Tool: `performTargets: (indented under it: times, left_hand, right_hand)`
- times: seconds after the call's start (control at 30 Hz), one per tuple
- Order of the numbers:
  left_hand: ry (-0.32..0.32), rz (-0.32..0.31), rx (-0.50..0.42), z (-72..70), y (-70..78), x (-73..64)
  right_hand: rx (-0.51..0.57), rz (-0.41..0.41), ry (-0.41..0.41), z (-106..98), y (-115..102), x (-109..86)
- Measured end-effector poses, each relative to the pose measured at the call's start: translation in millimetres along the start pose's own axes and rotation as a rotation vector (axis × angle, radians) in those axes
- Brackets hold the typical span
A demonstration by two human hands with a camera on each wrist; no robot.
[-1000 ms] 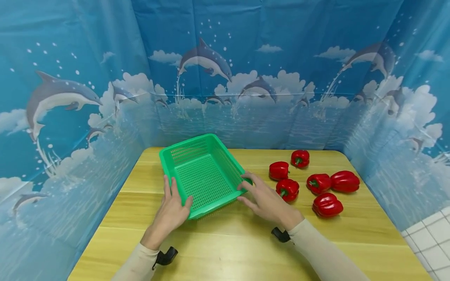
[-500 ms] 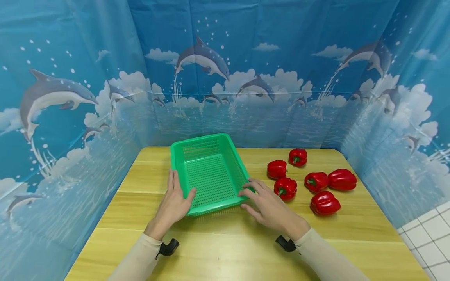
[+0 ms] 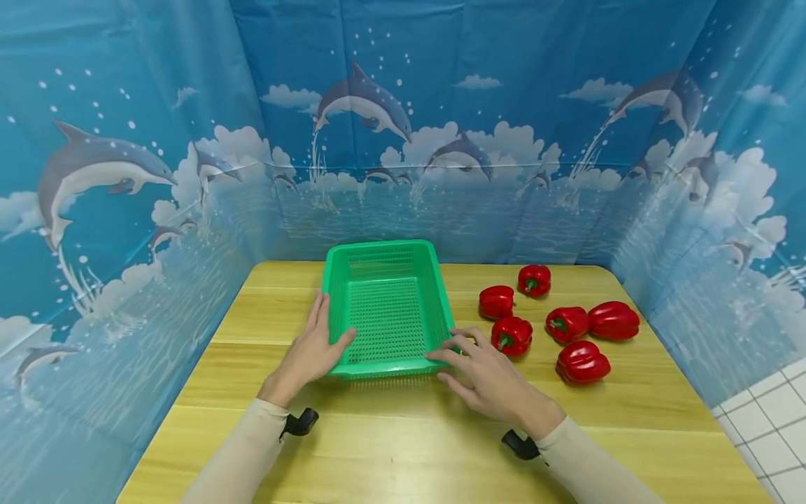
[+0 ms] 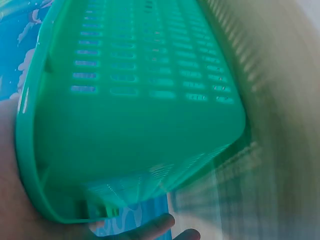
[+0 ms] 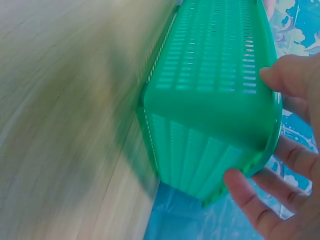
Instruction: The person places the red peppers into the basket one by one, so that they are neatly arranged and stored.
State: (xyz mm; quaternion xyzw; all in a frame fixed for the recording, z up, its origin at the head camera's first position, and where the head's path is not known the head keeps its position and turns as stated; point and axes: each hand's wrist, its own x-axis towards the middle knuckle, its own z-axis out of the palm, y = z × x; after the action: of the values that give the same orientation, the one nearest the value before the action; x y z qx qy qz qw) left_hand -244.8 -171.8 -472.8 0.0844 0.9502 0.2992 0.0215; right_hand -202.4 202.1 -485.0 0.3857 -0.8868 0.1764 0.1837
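A green plastic basket [image 3: 387, 318] with slotted walls stands at the middle of the table, its open top facing up. My left hand [image 3: 311, 353] holds its near left corner, fingers stretched along the outer left wall and thumb over the rim. My right hand [image 3: 488, 374] grips the near right corner. In the right wrist view, its thumb [image 5: 287, 75] lies against the outside of the front wall, with other fingers [image 5: 252, 202] around the rim and side wall. The left wrist view shows two left fingertips [image 4: 162, 222] extending past the basket wall [image 4: 135, 120]; the left thumb is hidden there.
Several red bell peppers lie right of the basket, the nearest a pepper [image 3: 512, 336] beside my right hand and another pepper [image 3: 582, 362] farther right. The wooden table [image 3: 390, 448] ends at a blue dolphin-print curtain [image 3: 390, 217] behind and at the sides.
The basket has slid to the right and turned from a slant to nearly square with the table. Both hands have moved along with it. The peppers stay in place.
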Motion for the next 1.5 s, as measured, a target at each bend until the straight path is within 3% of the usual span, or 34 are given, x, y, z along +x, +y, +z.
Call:
performTargets:
  times: [0.17,0.47,0.6,0.73,0.97,1.13,1.5]
  left_hand:
    - [-0.006,0.015,0.036,-3.2,-4.0,10.6]
    - [-0.007,0.057,0.007,-0.4,-6.1,22.5]
    - [0.004,0.072,-0.002,1.3,-5.6,23.1]
    - [0.016,0.079,-0.002,3.4,-5.8,22.3]
    - [0.025,0.080,-0.006,6.2,-3.7,18.4]
    - [0.022,0.078,-0.014,6.9,-1.6,16.0]
    - [0.029,0.067,0.014,9.5,5.0,6.7]
  right_hand:
    - [0.017,-0.054,0.044,0,1,-1.9]
    - [0.073,-0.116,0.091,-2,9,-9.6]
    - [0.152,-0.090,0.087,-9,18,-13.6]
    - [0.162,-0.052,0.070,-18,33,-17.8]
    - [0.063,0.092,0.022,-33,69,-32.1]
    - [0.003,0.145,0.002,-39,90,-41.6]
    - [-0.039,0.231,-0.159,-45,109,-48.0]
